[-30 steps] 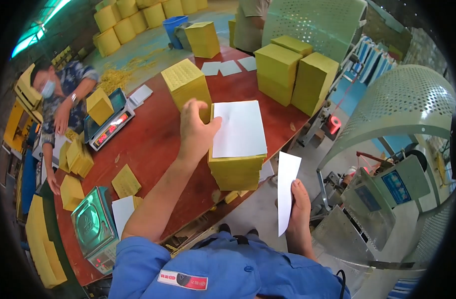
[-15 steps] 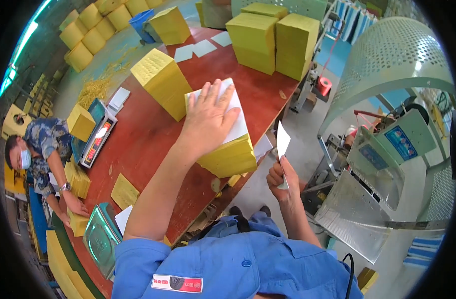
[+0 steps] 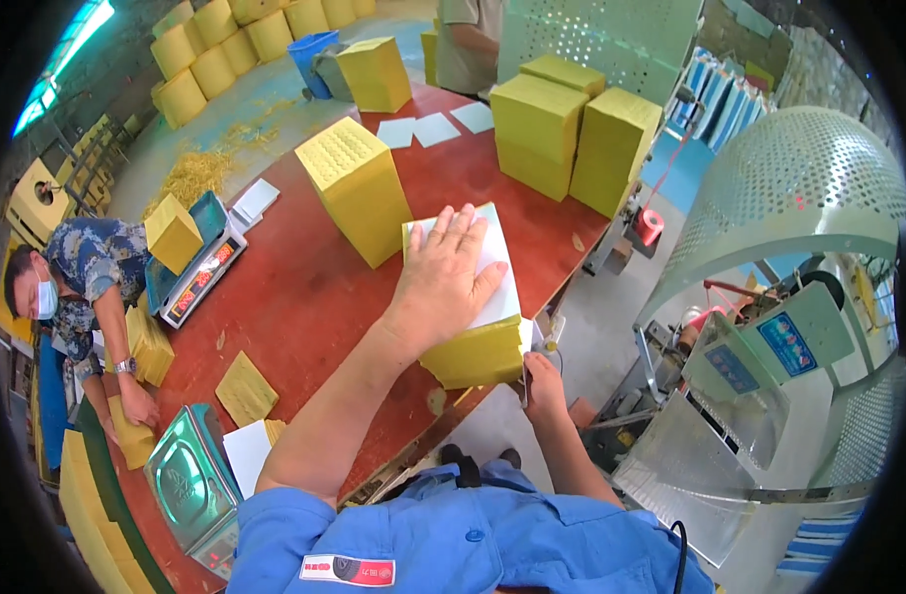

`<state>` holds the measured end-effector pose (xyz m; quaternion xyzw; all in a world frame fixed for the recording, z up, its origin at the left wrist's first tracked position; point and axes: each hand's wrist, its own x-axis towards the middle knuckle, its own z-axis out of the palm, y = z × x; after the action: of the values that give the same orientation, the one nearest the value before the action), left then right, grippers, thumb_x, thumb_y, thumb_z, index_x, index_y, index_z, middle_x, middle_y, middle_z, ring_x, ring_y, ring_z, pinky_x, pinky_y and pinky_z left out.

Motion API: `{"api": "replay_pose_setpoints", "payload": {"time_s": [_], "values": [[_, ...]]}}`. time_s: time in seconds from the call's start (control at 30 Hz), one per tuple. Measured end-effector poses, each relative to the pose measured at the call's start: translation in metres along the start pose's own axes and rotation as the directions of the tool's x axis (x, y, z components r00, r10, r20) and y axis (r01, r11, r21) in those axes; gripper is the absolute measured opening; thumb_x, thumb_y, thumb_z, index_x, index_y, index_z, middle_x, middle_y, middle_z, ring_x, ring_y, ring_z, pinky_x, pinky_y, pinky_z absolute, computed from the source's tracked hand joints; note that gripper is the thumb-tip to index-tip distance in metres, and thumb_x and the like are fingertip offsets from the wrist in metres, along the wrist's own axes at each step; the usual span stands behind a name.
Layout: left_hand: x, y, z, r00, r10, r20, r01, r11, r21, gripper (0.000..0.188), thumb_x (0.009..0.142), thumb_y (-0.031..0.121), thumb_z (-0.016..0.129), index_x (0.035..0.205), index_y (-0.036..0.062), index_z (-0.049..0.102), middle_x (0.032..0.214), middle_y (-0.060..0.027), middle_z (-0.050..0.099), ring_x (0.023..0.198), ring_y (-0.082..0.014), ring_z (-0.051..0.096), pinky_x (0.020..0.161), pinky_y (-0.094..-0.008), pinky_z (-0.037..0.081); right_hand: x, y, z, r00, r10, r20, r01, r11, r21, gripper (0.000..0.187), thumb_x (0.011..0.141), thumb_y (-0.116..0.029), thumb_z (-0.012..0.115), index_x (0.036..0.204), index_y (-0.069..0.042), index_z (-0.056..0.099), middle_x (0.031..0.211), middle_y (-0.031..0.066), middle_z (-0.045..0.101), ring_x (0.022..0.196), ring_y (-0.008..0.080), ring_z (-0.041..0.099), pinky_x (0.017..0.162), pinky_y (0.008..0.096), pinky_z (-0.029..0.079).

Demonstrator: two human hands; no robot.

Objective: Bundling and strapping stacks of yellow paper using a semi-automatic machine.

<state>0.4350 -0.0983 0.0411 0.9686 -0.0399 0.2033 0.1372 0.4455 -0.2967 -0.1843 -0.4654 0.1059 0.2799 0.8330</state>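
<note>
My left hand lies flat, fingers stretched out, on a white sheet that covers the top of a yellow paper stack at the table's near right edge. Pinched in my right hand is a white paper sheet, seen nearly edge-on at the right side of that stack. Whether this sheet touches the stack I cannot tell. Just beyond, another yellow paper stack stands upright on the red table.
Several yellow stacks and white sheets occupy the table's far end. At left a co-worker handles yellow paper beside a scale. A green scale sits near my left arm. Metal machinery stands to the right.
My right hand has moved left and slightly up, bringing its sheet to the stack's side. My left hand stays flat on top. The whole view has shifted.
</note>
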Motion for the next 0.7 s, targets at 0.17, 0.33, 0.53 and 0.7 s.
{"api": "replay_pose_setpoints", "payload": {"time_s": [0.17,0.33,0.53,0.7], "values": [[-0.005,0.013,-0.011,0.986,-0.161,0.032,0.156,0.979,0.128,0.058,0.094,0.044,0.054,0.142,0.0120,0.046,0.148,-0.0282,0.036,0.136,-0.0504,0.031,0.113,-0.0553,0.023,-0.007,-0.011,0.000,0.998,0.044,-0.053,-0.041,0.997,0.059,0.019,0.097,-0.013,0.048,0.101,0.002,0.058,0.095,0.0119,0.066,0.082,0.0228,0.066,0.075,0.0365,0.056],[-0.033,-0.014,-0.024,0.987,-0.160,-0.003,0.159,0.984,-0.085,0.055,0.092,0.037,0.058,0.140,0.0134,0.048,0.147,-0.0290,0.037,0.135,-0.0486,0.035,0.113,-0.0478,0.028,-0.032,-0.027,0.008,0.999,-0.027,-0.043,0.027,1.000,-0.006,0.017,0.096,-0.012,0.047,0.103,0.001,0.057,0.097,0.0129,0.066,0.085,0.0229,0.066,0.077,0.0370,0.055],[-0.106,-0.057,-0.003,0.894,-0.424,-0.144,0.190,0.652,-0.734,0.058,0.098,0.038,0.049,0.145,0.0043,0.040,0.148,-0.0190,0.040,0.135,-0.0308,0.041,0.111,-0.0415,0.033,-0.014,-0.047,0.017,0.987,0.136,0.086,-0.146,0.982,0.121,0.021,0.098,-0.011,0.048,0.109,0.002,0.059,0.100,0.0133,0.067,0.087,0.0223,0.066,0.077,0.0357,0.055],[-0.190,-0.063,0.043,0.785,-0.610,-0.106,-0.001,0.170,-0.986,0.059,0.103,0.041,0.039,0.150,0.0077,0.027,0.147,-0.0088,0.039,0.129,-0.0183,0.045,0.105,-0.0344,0.041,0.002,-0.050,0.031,0.919,0.206,0.337,-0.291,0.930,0.225,0.023,0.095,-0.010,0.052,0.114,0.003,0.056,0.108,0.0121,0.066,0.095,0.0194,0.066,0.084,0.0312,0.054]]}}
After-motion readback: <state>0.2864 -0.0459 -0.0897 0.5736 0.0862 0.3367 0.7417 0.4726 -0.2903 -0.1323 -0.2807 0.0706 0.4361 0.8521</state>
